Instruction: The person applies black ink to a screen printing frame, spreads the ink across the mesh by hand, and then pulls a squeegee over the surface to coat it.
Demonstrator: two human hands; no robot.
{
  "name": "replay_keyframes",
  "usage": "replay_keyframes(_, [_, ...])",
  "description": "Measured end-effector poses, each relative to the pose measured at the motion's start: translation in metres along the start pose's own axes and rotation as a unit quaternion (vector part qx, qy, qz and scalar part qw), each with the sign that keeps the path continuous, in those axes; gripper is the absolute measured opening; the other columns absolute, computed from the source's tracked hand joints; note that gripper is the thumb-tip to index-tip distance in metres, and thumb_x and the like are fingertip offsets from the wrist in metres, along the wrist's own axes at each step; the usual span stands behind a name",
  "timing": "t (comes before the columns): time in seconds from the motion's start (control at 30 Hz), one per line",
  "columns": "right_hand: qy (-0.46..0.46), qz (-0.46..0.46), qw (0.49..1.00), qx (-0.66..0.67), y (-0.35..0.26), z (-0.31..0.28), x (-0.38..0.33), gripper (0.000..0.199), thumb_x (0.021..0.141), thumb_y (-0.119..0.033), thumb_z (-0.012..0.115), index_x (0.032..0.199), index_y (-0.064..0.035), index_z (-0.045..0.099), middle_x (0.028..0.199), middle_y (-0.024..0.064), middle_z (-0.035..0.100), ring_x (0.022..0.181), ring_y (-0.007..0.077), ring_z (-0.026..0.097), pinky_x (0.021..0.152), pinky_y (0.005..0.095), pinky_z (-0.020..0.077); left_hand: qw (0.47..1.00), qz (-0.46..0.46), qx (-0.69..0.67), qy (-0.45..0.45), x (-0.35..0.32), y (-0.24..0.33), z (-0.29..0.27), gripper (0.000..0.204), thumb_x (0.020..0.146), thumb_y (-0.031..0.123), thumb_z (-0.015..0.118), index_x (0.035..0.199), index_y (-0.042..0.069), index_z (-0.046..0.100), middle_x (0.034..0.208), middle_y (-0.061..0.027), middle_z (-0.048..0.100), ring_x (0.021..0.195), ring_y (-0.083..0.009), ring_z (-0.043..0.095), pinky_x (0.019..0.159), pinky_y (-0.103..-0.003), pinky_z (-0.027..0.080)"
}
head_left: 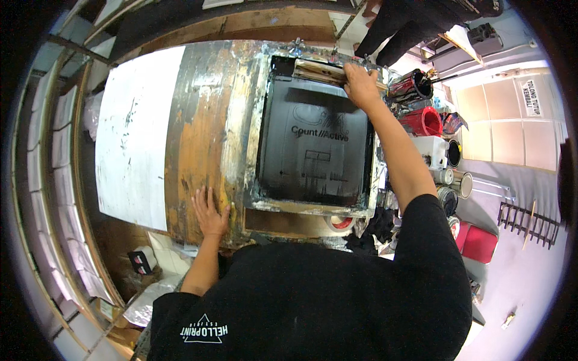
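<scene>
A printing screen (316, 153) lies in front of me, its ink-stained frame around dark mesh that bears a printed design. Along the far inner edge of the frame is a wooden squeegee (319, 72). My right hand (362, 87) grips the squeegee's right end, fingers closed over the wood. Farther left, my left hand (209, 213) rests flat on the stained wooden table (195, 132), near its front edge. Its fingers are spread and it holds nothing.
A white board (137, 135) covers the table's left end. Ink tubs, including a red one (421, 122), crowd the right side. A roll of tape (340, 223) and black cloth (379, 231) lie at the screen's near edge. Another person (409, 27) stands beyond the table.
</scene>
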State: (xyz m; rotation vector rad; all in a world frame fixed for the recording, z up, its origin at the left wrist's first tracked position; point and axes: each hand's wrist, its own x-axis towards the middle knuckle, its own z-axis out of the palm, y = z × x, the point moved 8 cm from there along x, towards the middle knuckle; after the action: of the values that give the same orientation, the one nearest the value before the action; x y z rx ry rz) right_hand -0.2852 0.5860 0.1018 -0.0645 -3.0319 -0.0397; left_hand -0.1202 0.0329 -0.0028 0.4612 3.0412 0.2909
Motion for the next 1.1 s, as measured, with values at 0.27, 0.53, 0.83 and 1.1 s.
replay_keyframes(0.27, [-0.099, -0.032, 0.99, 0.099, -0.116, -0.039, -0.164, 0.049, 0.08, -0.012, 0.073, 0.123, -0.0091, 0.05, 0.114, 0.0119, 0.064, 0.115, 0.0333, 0.061, 0.095, 0.0597, 0.037, 1.0, -0.006, -0.019, 0.01, -0.003, -0.004, 0.003, 0.082, 0.097, 0.062, 0.058, 0.158, 0.011, 0.039, 0.163, -0.0179, 0.034, 0.154, -0.0377, 0.024, 0.129, -0.055, 0.013])
replay_keyframes(0.53, [-0.174, -0.041, 0.977, 0.112, -0.182, -0.034, -0.242, 0.043, 0.082, -0.011, 0.072, 0.12, -0.0083, 0.053, 0.107, 0.0096, 0.062, 0.105, 0.0304, 0.061, 0.09, 0.0544, 0.0381, 0.999, 0.022, -0.028, 0.02, 0.0, 0.0, -0.001, 0.081, 0.098, 0.061, 0.058, 0.158, 0.009, 0.039, 0.163, -0.0188, 0.034, 0.154, -0.0382, 0.024, 0.129, -0.055, 0.013])
replay_keyframes(0.83, [-0.087, 0.005, 0.996, 0.028, -0.199, -0.032, -0.254, 0.036, 0.079, -0.01, 0.073, 0.11, -0.0113, 0.055, 0.102, 0.006, 0.057, 0.105, 0.0277, 0.056, 0.095, 0.0531, 0.0355, 0.999, 0.023, -0.038, 0.014, -0.001, -0.005, 0.002, 0.082, 0.099, 0.061, 0.055, 0.158, 0.007, 0.037, 0.164, -0.0186, 0.031, 0.155, -0.0388, 0.022, 0.129, -0.057, 0.012])
replay_keyframes(1.1, [-0.031, 0.053, 0.998, -0.013, -0.155, -0.005, -0.172, 0.038, 0.078, -0.011, 0.075, 0.109, -0.0133, 0.055, 0.104, 0.0044, 0.057, 0.108, 0.0268, 0.056, 0.098, 0.0541, 0.0346, 0.999, 0.015, -0.036, -0.003, 0.001, -0.001, -0.003, 0.082, 0.1, 0.061, 0.053, 0.158, 0.006, 0.037, 0.164, -0.0199, 0.031, 0.155, -0.0397, 0.021, 0.129, -0.057, 0.01])
